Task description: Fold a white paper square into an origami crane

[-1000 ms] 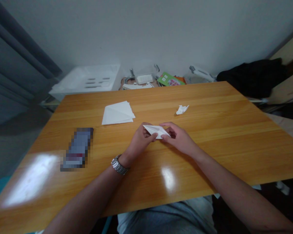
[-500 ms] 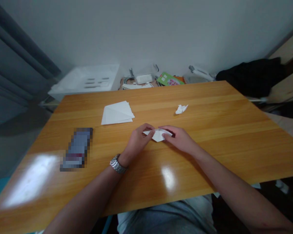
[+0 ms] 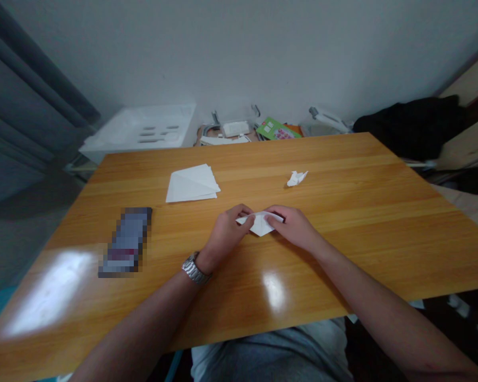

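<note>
Left hand (image 3: 225,237) and right hand (image 3: 295,229) pinch the folded paper (image 3: 261,223) mid-table (image 3: 342,223), far from every edge.

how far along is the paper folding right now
Done: one small folded figure sits on the table. In hand: left hand and right hand pinch a part-folded white piece, creased to a point. Left: probably more folds, plus the flat sheets lying untouched.

Dim, cool, even light; two soft glare patches on the glossy table (image 3: 342,223) near its front edge. Wide-lens bending at edges; corners darker, slightly soft. Phone (image 3: 126,242) pixelated.
</note>
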`<state>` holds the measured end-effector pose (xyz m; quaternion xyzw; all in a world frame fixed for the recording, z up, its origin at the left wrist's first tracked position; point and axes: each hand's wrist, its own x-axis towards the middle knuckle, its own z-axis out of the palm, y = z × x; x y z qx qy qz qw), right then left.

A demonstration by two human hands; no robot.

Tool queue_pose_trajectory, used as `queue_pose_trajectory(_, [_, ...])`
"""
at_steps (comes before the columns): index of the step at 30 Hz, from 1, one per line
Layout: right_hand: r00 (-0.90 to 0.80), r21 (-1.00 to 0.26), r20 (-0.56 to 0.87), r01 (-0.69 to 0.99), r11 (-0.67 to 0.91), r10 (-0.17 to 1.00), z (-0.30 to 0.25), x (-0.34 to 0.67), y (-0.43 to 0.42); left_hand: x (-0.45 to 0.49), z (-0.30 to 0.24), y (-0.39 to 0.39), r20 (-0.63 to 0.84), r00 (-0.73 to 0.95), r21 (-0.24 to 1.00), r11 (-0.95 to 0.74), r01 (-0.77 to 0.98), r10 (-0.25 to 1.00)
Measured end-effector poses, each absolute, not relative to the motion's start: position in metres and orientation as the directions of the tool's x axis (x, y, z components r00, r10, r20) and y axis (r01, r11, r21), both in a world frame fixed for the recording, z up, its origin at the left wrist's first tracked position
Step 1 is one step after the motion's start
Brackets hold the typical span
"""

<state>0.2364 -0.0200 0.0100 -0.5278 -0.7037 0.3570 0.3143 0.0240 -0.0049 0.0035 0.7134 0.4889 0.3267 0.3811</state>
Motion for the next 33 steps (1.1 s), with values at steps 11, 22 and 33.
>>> queue_pose_trajectory(11, [-0.194, -0.838, 0.066, 0.521, 0.160, 0.979, 0.0120, 0.2316, -0.0204, 0.0311, 0.0097, -0.0129, 0.117, 0.333, 0.862, -0.262, 0.434, 0.936])
queue_pose_trajectory(22, [-0.236, -0.870, 0.079, 0.459, 0.182, 0.969, 0.0149, 0.2310, -0.0230, 0.0295, 0.0095, -0.0084, 0.117, 0.288, 0.868, -0.239, 0.435, 0.950])
queue_pose_trajectory(33, [-0.217, -0.877, 0.121, 0.433, 0.206, 0.969, 0.0132, 0.2361, -0.0191, 0.0278, 0.0118, -0.0071, 0.118, 0.358, 0.936, -0.224, 0.272, 0.926])
